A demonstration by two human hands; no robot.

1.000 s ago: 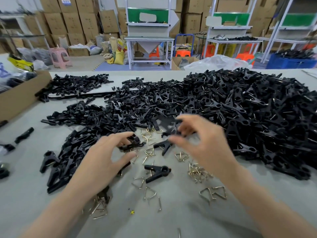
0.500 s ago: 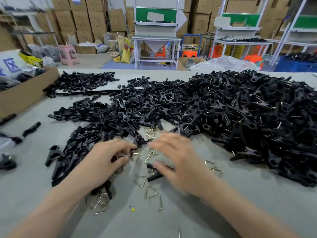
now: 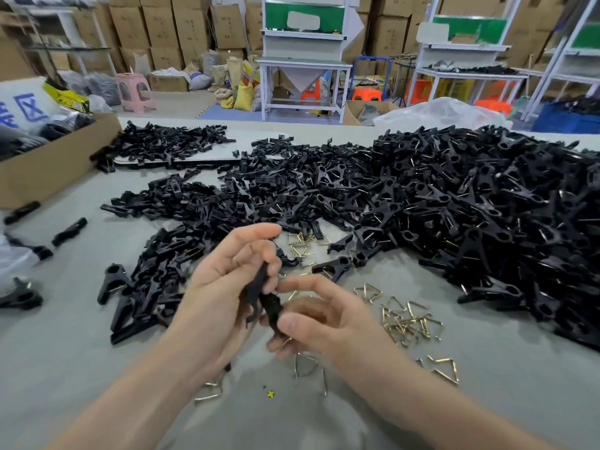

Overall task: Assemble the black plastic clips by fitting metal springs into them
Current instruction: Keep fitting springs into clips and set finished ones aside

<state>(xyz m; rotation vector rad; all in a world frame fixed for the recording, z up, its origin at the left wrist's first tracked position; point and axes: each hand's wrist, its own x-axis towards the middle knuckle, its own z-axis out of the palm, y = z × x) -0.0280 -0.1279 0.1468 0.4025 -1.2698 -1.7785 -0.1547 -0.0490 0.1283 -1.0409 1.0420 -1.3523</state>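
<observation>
Both hands are raised just above the grey worktop, meeting near the middle of the view. The left hand has its fingers curled round a black clip half, which stands roughly upright against the fingers. The right hand pinches a second black clip piece between thumb and fingers, and this piece touches the lower end of the one in the left hand. Motion blur hides whether a spring sits between them.

Loose metal springs, bent into triangles, lie scattered on the worktop just right of the hands. A single spring lies directly below the hands. A big heap of black clips, many showing metal wire, fills the right side. A lower spread of black clip halves lies left of the hands. A cardboard box sits at the far left edge.
</observation>
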